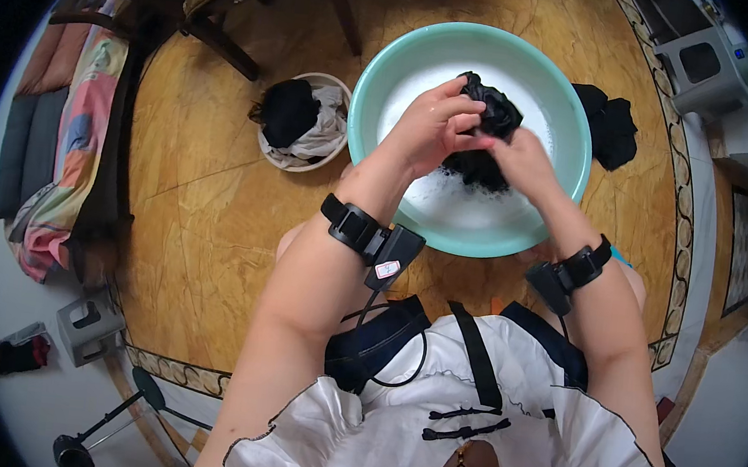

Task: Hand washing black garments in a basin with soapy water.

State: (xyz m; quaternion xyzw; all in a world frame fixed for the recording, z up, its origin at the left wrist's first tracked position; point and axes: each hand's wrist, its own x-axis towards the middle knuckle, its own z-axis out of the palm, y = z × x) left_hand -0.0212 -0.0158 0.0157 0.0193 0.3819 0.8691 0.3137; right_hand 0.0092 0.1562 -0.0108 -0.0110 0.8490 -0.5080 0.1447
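A wet black cloth [493, 113] is bunched up between my hands, over a large pale green basin [366, 104]. My left hand [439, 121] has its fingers against the bundle's left side and grips it. On the lower right, my right hand [524, 163] is closed on the same fabric and looks slightly blurred. More black fabric [478, 169] hangs below or lies in the basin under my hands; I cannot tell if it is one piece with the bundle. Whitish water with suds [444, 203] covers the basin's bottom.
Left of the basin, a smaller round tub [296, 168] holds black and light grey clothes. Black cloth pieces [610, 128] lie on the floor at its right. A wooden chair [229, 51] stands at the upper left, and a grey plastic stool [707, 70] at the upper right.
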